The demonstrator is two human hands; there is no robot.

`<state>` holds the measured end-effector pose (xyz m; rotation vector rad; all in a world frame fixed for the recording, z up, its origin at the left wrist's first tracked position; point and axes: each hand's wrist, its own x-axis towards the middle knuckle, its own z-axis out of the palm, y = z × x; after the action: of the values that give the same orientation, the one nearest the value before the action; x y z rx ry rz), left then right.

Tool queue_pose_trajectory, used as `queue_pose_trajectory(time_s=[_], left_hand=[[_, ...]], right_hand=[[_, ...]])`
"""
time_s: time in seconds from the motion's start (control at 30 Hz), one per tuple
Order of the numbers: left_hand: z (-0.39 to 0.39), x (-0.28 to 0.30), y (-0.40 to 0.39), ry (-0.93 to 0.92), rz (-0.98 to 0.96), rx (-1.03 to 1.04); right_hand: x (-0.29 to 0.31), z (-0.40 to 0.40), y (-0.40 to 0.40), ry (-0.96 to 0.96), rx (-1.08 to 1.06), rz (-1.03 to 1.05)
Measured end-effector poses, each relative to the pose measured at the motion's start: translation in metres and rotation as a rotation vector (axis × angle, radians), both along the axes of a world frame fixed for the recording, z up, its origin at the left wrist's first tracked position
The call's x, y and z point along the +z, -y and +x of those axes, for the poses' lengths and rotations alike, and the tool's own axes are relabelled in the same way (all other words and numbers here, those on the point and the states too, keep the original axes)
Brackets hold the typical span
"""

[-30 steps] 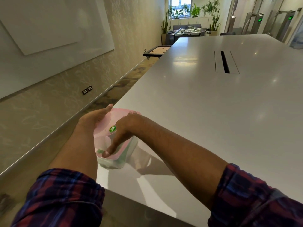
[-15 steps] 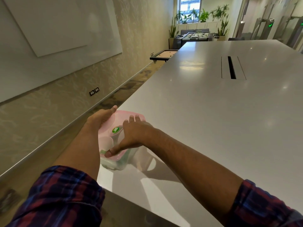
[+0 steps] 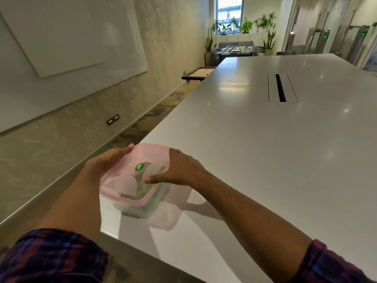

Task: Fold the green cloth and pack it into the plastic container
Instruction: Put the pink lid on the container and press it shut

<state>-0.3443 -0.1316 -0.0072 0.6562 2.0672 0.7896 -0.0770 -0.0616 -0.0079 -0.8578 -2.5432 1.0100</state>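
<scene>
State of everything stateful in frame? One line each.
plastic container: lidded, standing near the table corner
pink lid: on the container; latched or not, cannot tell
green cloth: inside the container, visible through it
left hand: holds the container's left side, fingers hidden
right hand: thumb on the lid, fingers bent over its right edge
turnstile lights: green

Pink lid [image 3: 130,160], green cloth [image 3: 155,194], clear container [image 3: 140,211], red-and-blue plaid sleeves [image 3: 51,258], white table [image 3: 265,152]

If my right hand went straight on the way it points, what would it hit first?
The right hand holds the pink lid, so it would slide across that first, then probably reach the left hand at the lid's far left corner; depth is unclear.
</scene>
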Motion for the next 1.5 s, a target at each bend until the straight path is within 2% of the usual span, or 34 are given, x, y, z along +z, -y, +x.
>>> queue_pose_trajectory(time_s=[0.1,0.2,0.27,0.43,0.63,0.97,1.13,1.27,1.4,1.5], left_hand=[[0.008,-0.006,0.000,-0.102,0.096,0.027],[0.012,-0.005,-0.006,-0.280,0.100,0.020],[0.016,-0.005,-0.012,-0.324,0.109,0.010],[0.021,-0.006,-0.022,-0.347,0.095,0.012],[0.029,-0.009,-0.042,-0.311,0.122,-0.012],[0.078,0.015,-0.118,-0.325,0.366,0.041],[0.102,0.020,-0.146,-0.173,0.428,0.093],[0.122,0.016,-0.162,-0.129,0.488,0.149],[0.138,0.005,-0.167,0.069,0.623,0.177],[0.146,-0.001,-0.170,0.149,0.675,0.162]], right_hand=[[0.002,-0.002,-0.002,-0.034,0.033,-0.037],[0.002,-0.003,-0.007,-0.013,0.028,-0.017],[0.002,-0.002,-0.010,0.020,-0.002,0.021],[0.001,0.003,-0.014,0.019,-0.070,0.000],[0.002,0.008,-0.019,-0.008,-0.197,-0.250],[0.023,0.052,-0.074,-0.136,-0.445,-0.169],[0.029,0.073,-0.112,-0.081,-0.557,-0.147],[0.023,0.081,-0.137,-0.093,-0.613,-0.131],[0.013,0.085,-0.156,-0.129,-0.652,-0.166],[0.009,0.087,-0.164,-0.170,-0.653,-0.189]])
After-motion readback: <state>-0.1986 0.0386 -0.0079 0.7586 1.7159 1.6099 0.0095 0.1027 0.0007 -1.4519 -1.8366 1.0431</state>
